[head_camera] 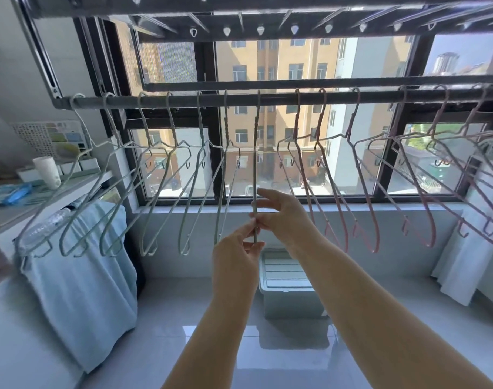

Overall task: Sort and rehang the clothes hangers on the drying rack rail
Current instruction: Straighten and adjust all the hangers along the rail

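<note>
Steadying the middle green hanger [255, 169], which hangs edge-on to us from the drying rack rail [267, 100], we have both hands on its lower wire. The left hand [236, 254] pinches it from below between thumb and fingertips. The right hand [281, 217] nips it just above, with its upper fingers held out straight. The hanger's hook sits over the rail, right where the two colours meet.

The risks, as we judge them:
- An upward nudge could lift the open hook clear of the rail and drop the hanger onto the storage box [287, 279] on the floor below.
- A twist could swing its shoulders into a neighbour on either side, and the small garment hooks on those frames look ready to snag.

On the rail we count seven green hangers [172, 133] to the left, the held one included, and six pink hangers [296, 116] to the right. That makes thirteen hooks in view, though the right edge may hide more. Elsewhere we count one blue towel [85, 276] draped at left, one paper cup [47, 172] on the counter [15, 211], and the one box.
</note>
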`<state>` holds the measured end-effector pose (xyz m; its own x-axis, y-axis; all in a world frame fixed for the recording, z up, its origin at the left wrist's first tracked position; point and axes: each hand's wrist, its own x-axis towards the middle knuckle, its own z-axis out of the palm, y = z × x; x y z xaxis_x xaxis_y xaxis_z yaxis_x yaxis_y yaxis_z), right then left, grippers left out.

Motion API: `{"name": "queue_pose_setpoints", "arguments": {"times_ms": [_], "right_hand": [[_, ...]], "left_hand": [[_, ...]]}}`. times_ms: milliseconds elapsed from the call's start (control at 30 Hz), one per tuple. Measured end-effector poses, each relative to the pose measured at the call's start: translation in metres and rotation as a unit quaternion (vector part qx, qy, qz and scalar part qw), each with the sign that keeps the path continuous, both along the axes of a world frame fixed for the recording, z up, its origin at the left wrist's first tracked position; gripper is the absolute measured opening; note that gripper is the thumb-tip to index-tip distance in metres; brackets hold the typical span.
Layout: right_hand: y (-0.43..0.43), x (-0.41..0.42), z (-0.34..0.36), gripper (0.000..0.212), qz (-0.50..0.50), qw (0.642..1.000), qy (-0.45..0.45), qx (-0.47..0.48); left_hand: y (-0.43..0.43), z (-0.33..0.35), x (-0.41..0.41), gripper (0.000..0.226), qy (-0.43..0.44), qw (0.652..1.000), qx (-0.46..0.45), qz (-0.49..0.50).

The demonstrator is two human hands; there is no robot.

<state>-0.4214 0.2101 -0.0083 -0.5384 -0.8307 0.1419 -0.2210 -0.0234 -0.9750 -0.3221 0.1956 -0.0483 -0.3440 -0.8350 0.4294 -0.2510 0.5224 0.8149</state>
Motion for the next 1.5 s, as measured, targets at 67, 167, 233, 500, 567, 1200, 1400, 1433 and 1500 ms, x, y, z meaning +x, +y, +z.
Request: {"name": "queue_pose_setpoints", "arguments": {"times_ms": [67,167,233,500,567,1200,1400,1433,1500], "right_hand": [[0.001,-0.003,-0.001,0.053,-0.007,1.000,0.005,-0.004],[0.002,-0.006,-0.001,0.051,-0.015,1.000,0.013,-0.003],[0.002,-0.008,-0.002,0.051,-0.021,1.000,0.015,-0.003],[0.004,-0.012,-0.004,0.048,-0.037,0.999,0.004,-0.015],[0.007,-0.012,-0.003,0.048,-0.033,0.999,-0.001,-0.013],[-0.045,0.067,0.006,0.035,0.017,0.998,0.025,0.060],[-0.054,0.063,0.002,0.026,-0.009,0.990,-0.140,0.007],[-0.053,0.062,0.002,0.028,-0.015,0.990,-0.143,0.004],[-0.053,0.059,0.000,0.029,-0.022,0.988,-0.150,0.000]], "left_hand": [[0.001,0.000,-0.002,0.045,-0.003,1.000,0.002,-0.003],[0.002,0.001,-0.005,0.046,-0.003,1.000,0.003,-0.009],[0.002,0.001,-0.007,0.047,-0.005,1.000,0.004,-0.011],[0.004,0.002,-0.011,0.046,-0.011,1.000,-0.003,-0.023],[0.005,0.003,-0.011,0.045,-0.012,1.000,-0.003,-0.024],[-0.024,-0.005,0.049,0.024,-0.056,0.995,-0.051,0.063],[-0.025,-0.007,0.043,0.018,-0.046,0.994,-0.089,0.049],[-0.025,-0.007,0.042,0.018,-0.044,0.994,-0.091,0.045],[-0.024,-0.007,0.039,0.018,-0.040,0.995,-0.086,0.036]]}}
